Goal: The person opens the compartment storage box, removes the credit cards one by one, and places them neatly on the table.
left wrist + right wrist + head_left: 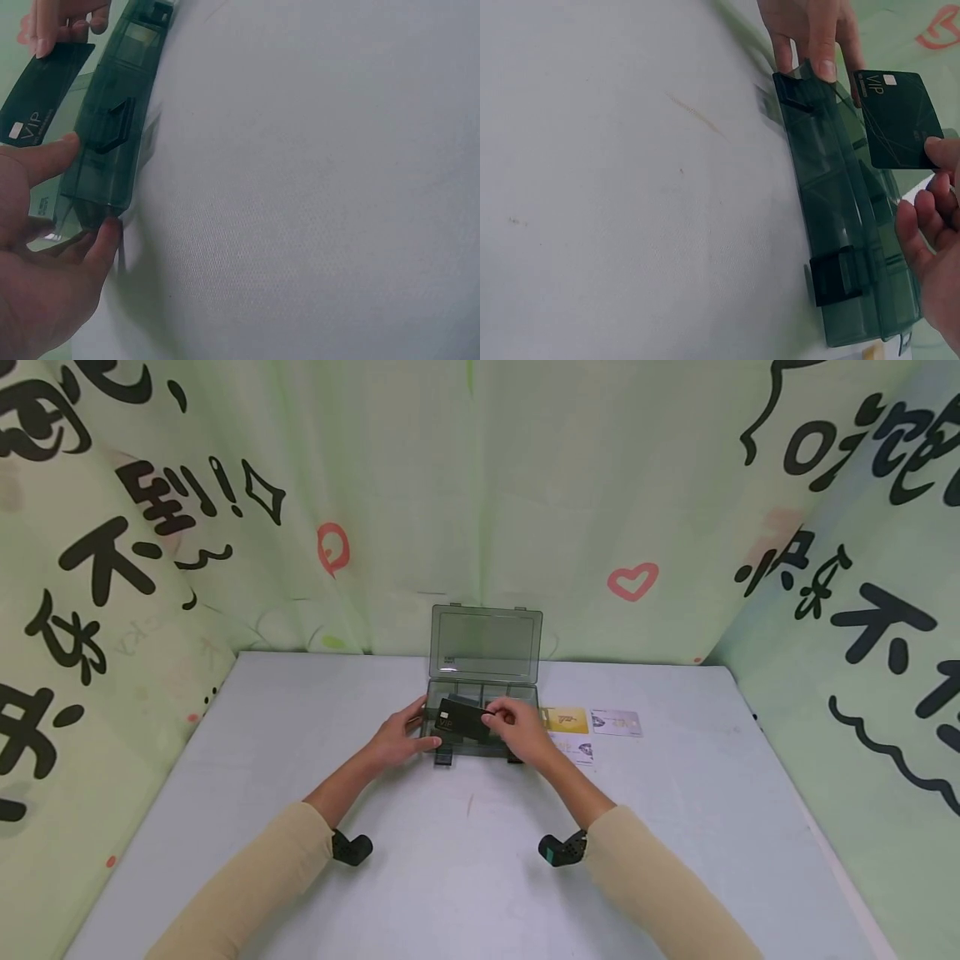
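A dark translucent compartment box stands on the table with its lid raised at the back. My left hand holds the box's left end, thumb at the front rim and fingers around the side. Between thumb and fingers, my right hand pinches a black VIP card by one end. The card is tilted over the open compartments and hides part of them. On the box's front side hang two black latches; one latch shows beside the left thumb.
Right of the box lie a gold card, a pale purple card and a whitish card, the last partly behind the right wrist. The white table ends at a pale green curtain with black lettering.
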`<state>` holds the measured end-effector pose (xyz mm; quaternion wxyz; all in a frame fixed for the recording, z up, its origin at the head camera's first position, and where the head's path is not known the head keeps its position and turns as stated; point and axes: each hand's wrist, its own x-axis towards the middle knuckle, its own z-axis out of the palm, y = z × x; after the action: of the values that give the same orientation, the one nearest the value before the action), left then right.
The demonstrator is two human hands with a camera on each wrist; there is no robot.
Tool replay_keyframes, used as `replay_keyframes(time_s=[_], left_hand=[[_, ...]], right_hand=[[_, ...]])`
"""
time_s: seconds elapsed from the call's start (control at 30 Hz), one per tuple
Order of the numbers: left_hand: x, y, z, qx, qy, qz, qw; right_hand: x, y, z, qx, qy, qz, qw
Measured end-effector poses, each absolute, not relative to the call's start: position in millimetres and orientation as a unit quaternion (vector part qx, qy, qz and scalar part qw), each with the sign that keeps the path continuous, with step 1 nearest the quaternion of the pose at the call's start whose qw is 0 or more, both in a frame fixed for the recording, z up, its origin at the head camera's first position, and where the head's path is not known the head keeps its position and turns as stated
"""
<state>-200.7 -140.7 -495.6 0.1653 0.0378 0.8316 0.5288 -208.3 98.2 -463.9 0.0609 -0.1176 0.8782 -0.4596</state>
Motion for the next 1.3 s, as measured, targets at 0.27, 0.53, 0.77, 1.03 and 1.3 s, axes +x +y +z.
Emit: replay_keyframes(time_s=[0.27,0.53,0.77,1.03,1.3], left_hand=[[-202,-140,-497,0.034,0.838,0.519,0.164],[-201,-141,-496,0.030,0.834,0.525,0.169],[-202,-141,-497,0.031,0.836,0.520,0.172],[-203,-142,-497,0.037,0.835,0.520,0.173],[-202,-142,-496,0.040,0.835,0.520,0.175]], right_hand=[[-204,110,-455,-0.132,0.845,-0.509,0.100],[-204,120,-458,-0.125,0.836,-0.525,0.098],[-202,131,-454,-0.120,0.841,-0.518,0.100],[-203,148,-452,-0.117,0.837,-0.527,0.085],[-204,165,-452,-0.113,0.838,-0.528,0.078]])
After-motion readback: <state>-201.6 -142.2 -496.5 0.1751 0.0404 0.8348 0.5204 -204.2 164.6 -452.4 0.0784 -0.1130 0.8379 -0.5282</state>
